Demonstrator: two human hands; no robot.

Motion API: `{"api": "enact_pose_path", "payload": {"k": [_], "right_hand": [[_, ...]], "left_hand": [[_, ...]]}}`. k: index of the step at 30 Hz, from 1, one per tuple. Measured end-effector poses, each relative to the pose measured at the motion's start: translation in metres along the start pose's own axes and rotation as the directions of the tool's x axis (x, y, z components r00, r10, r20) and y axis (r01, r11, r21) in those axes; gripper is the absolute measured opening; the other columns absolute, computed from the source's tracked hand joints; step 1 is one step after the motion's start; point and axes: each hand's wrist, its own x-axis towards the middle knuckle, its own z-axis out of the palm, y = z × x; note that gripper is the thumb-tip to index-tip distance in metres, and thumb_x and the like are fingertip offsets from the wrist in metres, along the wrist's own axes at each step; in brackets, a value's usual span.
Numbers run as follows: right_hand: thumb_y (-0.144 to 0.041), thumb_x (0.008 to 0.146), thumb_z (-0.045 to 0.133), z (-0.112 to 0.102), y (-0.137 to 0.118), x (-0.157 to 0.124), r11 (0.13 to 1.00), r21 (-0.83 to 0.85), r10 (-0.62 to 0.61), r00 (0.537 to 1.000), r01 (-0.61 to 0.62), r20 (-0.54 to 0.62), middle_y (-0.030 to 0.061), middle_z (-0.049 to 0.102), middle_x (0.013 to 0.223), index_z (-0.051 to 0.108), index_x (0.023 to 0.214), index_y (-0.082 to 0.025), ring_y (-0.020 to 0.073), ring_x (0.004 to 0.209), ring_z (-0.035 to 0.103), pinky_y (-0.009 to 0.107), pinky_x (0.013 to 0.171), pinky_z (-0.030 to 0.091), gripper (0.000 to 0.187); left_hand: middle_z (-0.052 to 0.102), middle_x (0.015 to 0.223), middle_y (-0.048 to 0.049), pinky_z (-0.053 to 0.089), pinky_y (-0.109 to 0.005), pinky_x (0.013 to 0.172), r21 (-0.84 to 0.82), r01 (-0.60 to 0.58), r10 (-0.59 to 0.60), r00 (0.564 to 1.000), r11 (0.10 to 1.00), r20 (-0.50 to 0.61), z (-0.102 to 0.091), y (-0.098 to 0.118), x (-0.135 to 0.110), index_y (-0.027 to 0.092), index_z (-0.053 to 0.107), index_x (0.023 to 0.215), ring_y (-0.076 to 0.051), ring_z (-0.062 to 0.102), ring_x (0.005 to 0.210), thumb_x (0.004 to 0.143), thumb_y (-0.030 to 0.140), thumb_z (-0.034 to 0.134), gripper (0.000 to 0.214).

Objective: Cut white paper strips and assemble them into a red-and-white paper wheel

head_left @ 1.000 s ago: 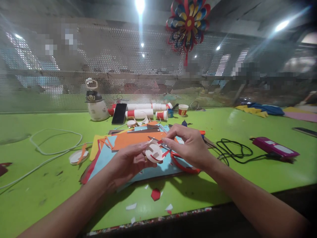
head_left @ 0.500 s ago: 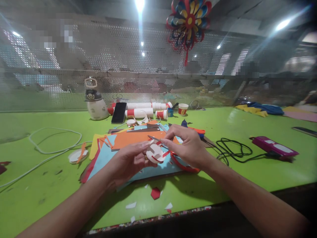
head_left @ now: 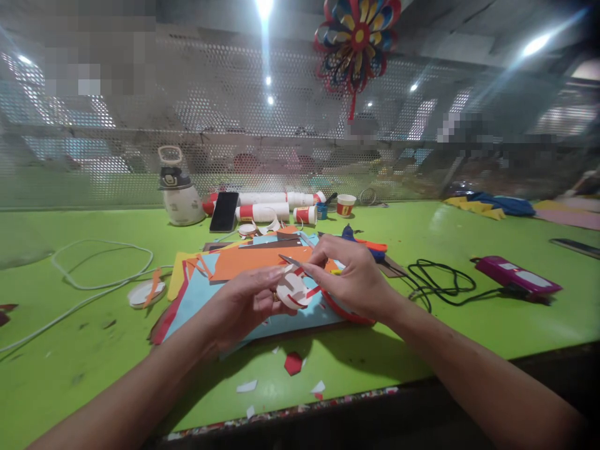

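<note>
Between the thumb and fingers of my left hand point(head_left: 250, 294) is a small round white paper cup bottom point(head_left: 291, 290) with red strips at its rim. My right hand point(head_left: 349, 275) is closed around a pair of scissors point(head_left: 291, 260). A grey pointed blade sticks out leftward from its fingertips, over the upper edge of the cup bottom. The red handle shows partly below that hand; the rest is hidden by the fingers. Under both hands lie stacked sheets of coloured paper, with an orange sheet point(head_left: 234, 264) on top of a light blue sheet point(head_left: 187, 312).
Behind the paper are a phone point(head_left: 224, 212), stacked paper cups point(head_left: 263, 212), and a white bottle point(head_left: 184, 203). An orange-and-blue glue gun point(head_left: 370, 247) lies right, near a purple power strip point(head_left: 518, 277) with black cord. Paper scraps point(head_left: 293, 363) lie near the front edge.
Both hands keep nearly the same pose on the cup bottom and scissors. The whole view has shifted very slightly.
</note>
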Motion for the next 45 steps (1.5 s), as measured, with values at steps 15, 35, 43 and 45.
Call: {"api": "enact_pose_path", "payload": {"k": [15, 35, 43, 45], "right_hand": [[-0.012, 0.080, 0.057, 0.001, 0.001, 0.001, 0.999, -0.026, 0.034, 0.998, -0.033, 0.051, -0.0007, 0.056, 0.068, 0.054, 0.067, -0.018, 0.0119, 0.063, 0.051, 0.027, 0.062, 0.042, 0.015], [-0.026, 0.084, 0.055, -0.010, -0.002, 0.008, 0.987, 0.058, 0.149, 0.989, -0.148, -0.004, 0.0015, 0.060, 0.065, 0.061, 0.067, -0.016, 0.0120, 0.059, 0.051, 0.026, 0.055, 0.041, 0.021], [-0.035, 0.085, 0.053, -0.012, 0.005, 0.008, 0.948, 0.123, 0.261, 0.936, -0.295, 0.235, -0.0009, 0.054, 0.061, 0.064, 0.070, -0.015, 0.0099, 0.054, 0.044, 0.025, 0.050, 0.036, 0.027], [-0.035, 0.085, 0.054, -0.011, 0.006, 0.008, 0.948, 0.104, 0.269, 0.930, -0.302, 0.248, 0.0004, 0.057, 0.065, 0.066, 0.074, -0.014, 0.0108, 0.056, 0.047, 0.025, 0.052, 0.037, 0.026]], "left_hand": [[0.066, 0.086, -0.0096, 0.049, -0.032, 0.071, 0.016, -0.004, 0.004, 1.000, 1.000, -0.002, 0.003, 0.000, -0.001, 0.011, 0.069, 0.093, -0.018, 0.060, 0.076, 0.078, 0.025, 0.061, 0.022], [0.068, 0.086, -0.0103, 0.047, -0.034, 0.074, -0.004, 0.006, -0.006, 1.000, 1.000, -0.023, 0.001, 0.001, -0.001, 0.012, 0.068, 0.099, -0.021, 0.062, 0.078, 0.080, 0.026, 0.059, 0.026], [0.067, 0.085, -0.0091, 0.048, -0.033, 0.073, -0.017, 0.021, -0.022, 0.999, 1.000, -0.041, 0.000, 0.000, 0.000, 0.012, 0.070, 0.095, -0.019, 0.061, 0.076, 0.078, 0.027, 0.061, 0.024], [0.067, 0.086, -0.0091, 0.049, -0.032, 0.072, -0.027, 0.019, -0.020, 0.999, 0.999, -0.035, 0.000, 0.000, 0.000, 0.012, 0.070, 0.095, -0.019, 0.061, 0.077, 0.079, 0.026, 0.059, 0.023]]}}
